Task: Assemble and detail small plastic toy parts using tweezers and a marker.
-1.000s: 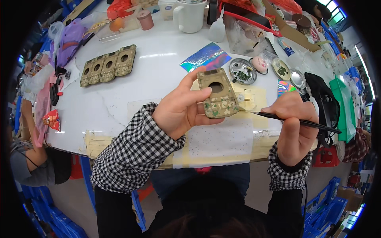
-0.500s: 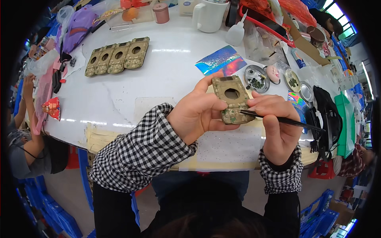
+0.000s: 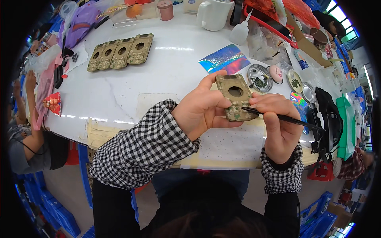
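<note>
Between the thumb and fingers of my left hand [image 3: 204, 105] is a camouflage-patterned toy tank hull [image 3: 234, 81] with a round hole in its top. It is tilted up above the table. My right hand [image 3: 279, 119] pinches black tweezers [image 3: 291, 119], their tips at the lower part of the hull; whether they grip a tiny part is too small to tell. Beside the hull, to the right, a round metal dish [image 3: 266, 86] holds small dark green parts. A row of several similar hulls [image 3: 122, 51] lies at the far left of the table.
A shiny holographic sheet [image 3: 224, 58] lies behind my hands. Farther back stand a white squeeze bottle [image 3: 239, 33] and a white mug [image 3: 216, 16]. At the right are a black bag [image 3: 329, 113] and a green tray [image 3: 346, 129]. Another person's arm [image 3: 31, 93] is at the left.
The hull and my left hand have shifted slightly right. The tweezers' tips have moved a little up and left along the hull. The whole view has shifted slightly.
</note>
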Motion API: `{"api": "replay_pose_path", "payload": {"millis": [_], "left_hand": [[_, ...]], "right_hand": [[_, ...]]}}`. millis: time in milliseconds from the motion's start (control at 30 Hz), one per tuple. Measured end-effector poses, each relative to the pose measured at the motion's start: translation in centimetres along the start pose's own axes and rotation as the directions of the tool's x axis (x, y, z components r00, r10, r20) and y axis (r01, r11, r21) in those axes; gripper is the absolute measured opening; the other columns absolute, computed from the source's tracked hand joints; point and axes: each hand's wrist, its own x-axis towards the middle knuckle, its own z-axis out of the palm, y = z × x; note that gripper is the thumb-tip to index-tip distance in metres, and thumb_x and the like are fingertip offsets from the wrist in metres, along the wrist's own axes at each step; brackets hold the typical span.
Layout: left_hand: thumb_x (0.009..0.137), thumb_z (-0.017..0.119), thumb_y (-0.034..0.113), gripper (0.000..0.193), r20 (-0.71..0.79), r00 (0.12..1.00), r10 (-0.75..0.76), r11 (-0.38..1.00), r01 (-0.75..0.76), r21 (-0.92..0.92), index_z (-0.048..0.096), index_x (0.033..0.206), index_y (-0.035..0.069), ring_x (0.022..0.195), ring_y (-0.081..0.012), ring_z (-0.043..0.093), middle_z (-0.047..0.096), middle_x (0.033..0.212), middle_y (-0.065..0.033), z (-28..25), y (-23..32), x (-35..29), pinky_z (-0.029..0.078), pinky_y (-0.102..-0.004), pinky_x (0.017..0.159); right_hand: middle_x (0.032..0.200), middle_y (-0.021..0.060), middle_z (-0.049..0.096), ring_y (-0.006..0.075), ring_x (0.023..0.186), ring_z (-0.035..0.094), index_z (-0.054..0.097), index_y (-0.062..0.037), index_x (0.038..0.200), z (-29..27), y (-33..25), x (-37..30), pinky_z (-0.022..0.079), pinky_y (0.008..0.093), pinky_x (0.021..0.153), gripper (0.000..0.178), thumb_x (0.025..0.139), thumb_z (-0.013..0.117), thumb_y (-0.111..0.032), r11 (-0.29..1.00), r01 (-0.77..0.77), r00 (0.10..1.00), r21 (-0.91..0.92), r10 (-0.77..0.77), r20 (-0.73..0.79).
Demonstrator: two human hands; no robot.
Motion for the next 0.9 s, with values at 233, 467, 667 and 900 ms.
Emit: {"api": "replay_pose_path", "payload": {"millis": [233,467,667,900], "left_hand": [[0.086,0.048,0.007,0.065,-0.005,1.000,0.005,1.000,-0.005,0.001,0.016,0.143,0.010,0.112,-0.0284,0.058,0.042,0.134,-0.0167,-0.03,-0.03,-0.02,0.055,-0.0419,0.089],[0.084,0.053,0.009,0.069,-0.023,1.000,0.003,0.999,-0.002,0.043,0.017,0.142,0.010,0.110,-0.0277,0.058,0.043,0.132,-0.0166,0.00,-0.06,0.01,0.054,-0.0415,0.089],[0.083,0.055,0.008,0.072,-0.028,1.000,-0.001,0.999,0.003,0.047,0.015,0.143,0.010,0.110,-0.0279,0.058,0.043,0.132,-0.0171,0.11,-0.01,0.01,0.055,-0.0414,0.089],[0.083,0.053,0.006,0.072,-0.043,0.999,-0.001,0.998,0.004,0.066,0.015,0.143,0.011,0.109,-0.0275,0.059,0.044,0.132,-0.0165,0.15,-0.02,0.03,0.055,-0.0411,0.088]], "right_hand": [[0.092,0.0137,0.064,0.0255,0.092,0.062,0.061,0.0037,0.091,0.10,0.04,0.12,0.047,0.0410,0.091,0.008,0.088,0.060,-0.004,1.000,0.012,1.000,-0.001,-0.012,0.005],[0.092,0.0141,0.064,0.0262,0.092,0.063,0.062,0.0038,0.090,0.09,0.10,0.02,0.047,0.0407,0.089,0.008,0.087,0.061,-0.003,1.000,0.009,1.000,-0.021,-0.009,0.006],[0.091,0.0141,0.064,0.0267,0.091,0.063,0.062,0.0038,0.090,0.07,0.08,0.04,0.048,0.0408,0.089,0.008,0.086,0.063,-0.003,0.999,0.024,1.000,-0.038,-0.024,0.009],[0.091,0.0139,0.064,0.0267,0.091,0.063,0.062,0.0034,0.090,0.08,0.02,0.03,0.048,0.0407,0.089,0.008,0.085,0.063,-0.002,0.998,0.026,1.000,-0.048,-0.025,0.017]]}}
